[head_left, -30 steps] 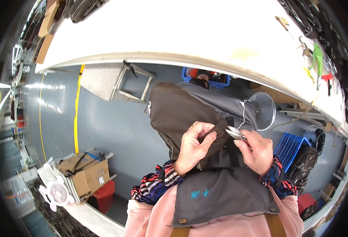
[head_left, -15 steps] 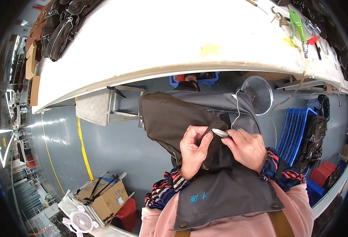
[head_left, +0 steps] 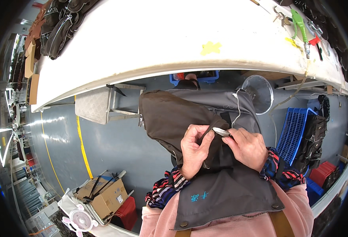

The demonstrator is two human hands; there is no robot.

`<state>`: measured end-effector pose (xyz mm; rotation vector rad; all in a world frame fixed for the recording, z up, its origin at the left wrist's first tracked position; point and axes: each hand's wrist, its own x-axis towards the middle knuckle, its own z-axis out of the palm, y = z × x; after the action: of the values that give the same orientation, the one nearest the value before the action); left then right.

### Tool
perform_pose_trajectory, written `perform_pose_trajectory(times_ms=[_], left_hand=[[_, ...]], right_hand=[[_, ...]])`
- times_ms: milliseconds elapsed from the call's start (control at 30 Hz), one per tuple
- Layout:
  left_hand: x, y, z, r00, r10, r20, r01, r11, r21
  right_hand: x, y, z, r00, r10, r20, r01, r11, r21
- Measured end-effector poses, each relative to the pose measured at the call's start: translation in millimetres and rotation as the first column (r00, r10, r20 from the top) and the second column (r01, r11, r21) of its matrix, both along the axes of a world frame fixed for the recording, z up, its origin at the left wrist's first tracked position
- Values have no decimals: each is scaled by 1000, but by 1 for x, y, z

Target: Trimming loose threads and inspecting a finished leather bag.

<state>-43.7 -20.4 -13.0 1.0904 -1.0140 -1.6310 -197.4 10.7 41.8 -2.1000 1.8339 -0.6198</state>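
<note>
Across my lap lies a dark brown fabric bag (head_left: pixel 174 118) with a zipper pull at its left edge. My left hand (head_left: pixel 195 150) pinches a folded edge of it between thumb and fingers. My right hand (head_left: pixel 247 148) is closed around small thread snips (head_left: pixel 221 131), whose silver blades point left and touch or nearly touch the pinched edge. The handle is mostly hidden in my fingers. A white cord (head_left: pixel 238 106) runs down over my grey apron (head_left: pixel 229 197) toward the snips.
A white table (head_left: pixel 142 43) curves ahead, with a green air gun (head_left: pixel 299 25) at right and dark bags (head_left: pixel 61 33) piled at left. Around me stand a padded stool (head_left: pixel 92 106), a clear bin (head_left: pixel 257 94), a blue crate (head_left: pixel 294 134) and a cardboard box (head_left: pixel 105 197).
Both hands keep nearly the same hold, with the snips at the pinched edge. The view has shifted very slightly.
</note>
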Motion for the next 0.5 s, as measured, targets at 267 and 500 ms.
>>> perform_pose_trajectory(times_ms=[267, 500], left_hand=[[-2, 1, -2, 999, 17, 35, -16, 999, -36], [-7, 2, -4, 996, 53, 65, -48, 995, -85]], right_hand=[[-1, 1, -2, 1000, -1, 30, 0, 1000, 26], [1, 0, -2, 993, -29, 111, 26, 999, 25]])
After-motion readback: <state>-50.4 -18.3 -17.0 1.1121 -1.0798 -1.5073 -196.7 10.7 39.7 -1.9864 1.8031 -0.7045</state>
